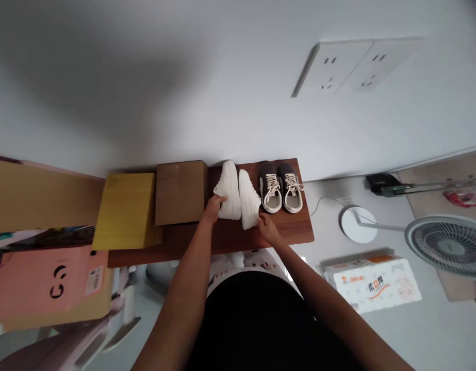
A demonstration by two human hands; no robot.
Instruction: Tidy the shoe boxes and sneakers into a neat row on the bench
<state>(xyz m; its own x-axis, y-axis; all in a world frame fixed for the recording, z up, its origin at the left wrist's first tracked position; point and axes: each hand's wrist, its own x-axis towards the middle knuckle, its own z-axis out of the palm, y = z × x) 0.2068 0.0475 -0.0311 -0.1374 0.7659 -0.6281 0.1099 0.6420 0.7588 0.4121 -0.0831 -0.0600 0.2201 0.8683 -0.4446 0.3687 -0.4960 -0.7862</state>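
Two white sneakers stand side by side on a dark wooden shelf [295, 232], toes toward the wall. My left hand [213, 207] grips the heel of the left white sneaker [229, 189], fingers closed on it. My right hand [267, 228] holds the heel of the right white sneaker [248, 198], which sits a little nearer to me than its mate. Just right of them stands a pair of dark grey sneakers [280, 187] with cream laces.
A brown cardboard box [180, 191] and a yellow box [125, 210] sit left of the shoes; a pink carton [48, 286] lies lower left. A fan [446, 246], its white round base [357, 224] and a tissue pack [375, 283] stand on the floor at right. Wall sockets [338, 67] above.
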